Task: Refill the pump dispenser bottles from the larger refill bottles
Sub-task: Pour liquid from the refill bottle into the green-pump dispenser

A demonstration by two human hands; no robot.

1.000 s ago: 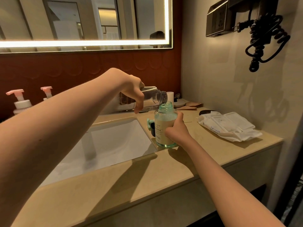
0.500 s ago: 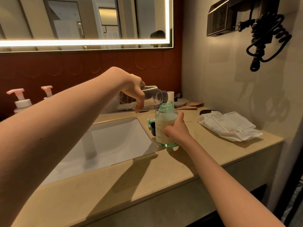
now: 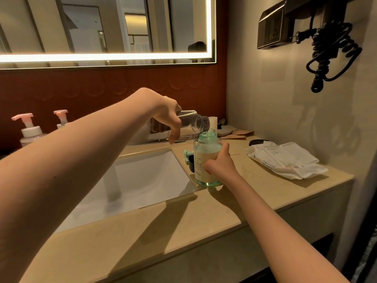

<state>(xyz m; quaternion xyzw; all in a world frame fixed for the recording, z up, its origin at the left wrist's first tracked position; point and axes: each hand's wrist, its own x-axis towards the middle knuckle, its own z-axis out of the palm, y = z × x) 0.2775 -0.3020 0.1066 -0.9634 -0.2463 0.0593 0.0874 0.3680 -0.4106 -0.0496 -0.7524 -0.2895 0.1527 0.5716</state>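
A green-tinted dispenser bottle (image 3: 205, 158) stands uncapped on the counter just right of the sink, partly filled with pale liquid. My right hand (image 3: 219, 165) grips its side. My left hand (image 3: 166, 115) holds a clear refill bottle (image 3: 191, 124) tipped on its side, its threaded mouth resting over the dispenser's opening. A green pump head (image 3: 188, 157) lies on the counter behind the dispenser, mostly hidden.
A white sink basin (image 3: 142, 180) sits left of the bottle. Two pink-topped pump bottles (image 3: 30, 129) stand at the back left. A pack of wet wipes (image 3: 285, 160) lies at the right. A coiled black cord (image 3: 330, 56) hangs on the right wall.
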